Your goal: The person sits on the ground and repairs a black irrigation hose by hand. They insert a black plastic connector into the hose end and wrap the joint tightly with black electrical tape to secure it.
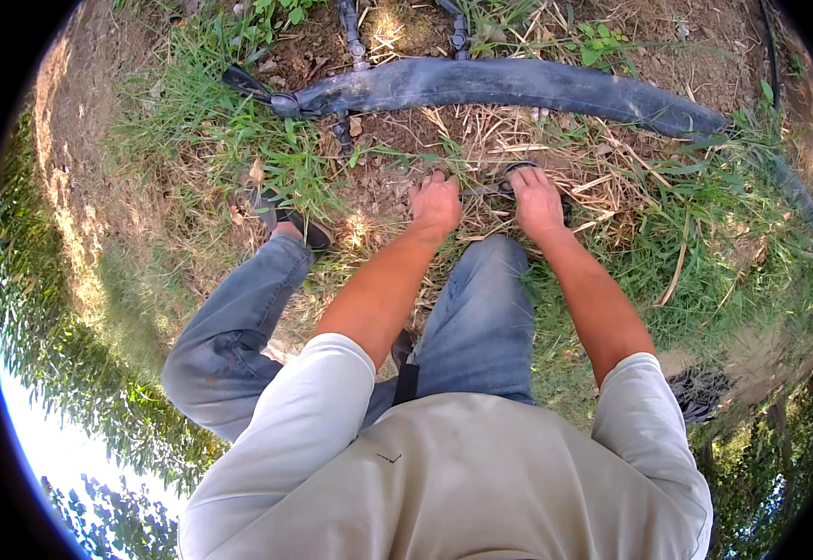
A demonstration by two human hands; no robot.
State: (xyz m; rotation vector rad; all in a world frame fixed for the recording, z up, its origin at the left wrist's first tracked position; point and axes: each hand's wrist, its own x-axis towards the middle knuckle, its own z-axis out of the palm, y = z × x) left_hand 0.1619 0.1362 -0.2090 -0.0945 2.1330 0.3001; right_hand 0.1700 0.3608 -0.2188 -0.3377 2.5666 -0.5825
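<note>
The person is crouching on the ground (145, 187), knees in blue jeans (481, 317) nearest, both bare forearms reaching forward. The left hand (436, 203) is pressing down into dry straw and soil, fingers curled, though what they are closing on is hidden, so I cannot tell. The right hand (537, 201) is lying just beside it, fingers bent down over a thin dark tube (495, 190) that is running crosswise between the two hands; whether they are gripping it is unclear. The tube's long axis is lying left to right, directly under the fingertips, with the right hand nearer its looped end. Farther off, a fat, flattened black hose (500, 86) of soft rubbery material is stretching across grass (285, 168) toward the ground's far edge, with small fittings (355, 42) branching off.
</note>
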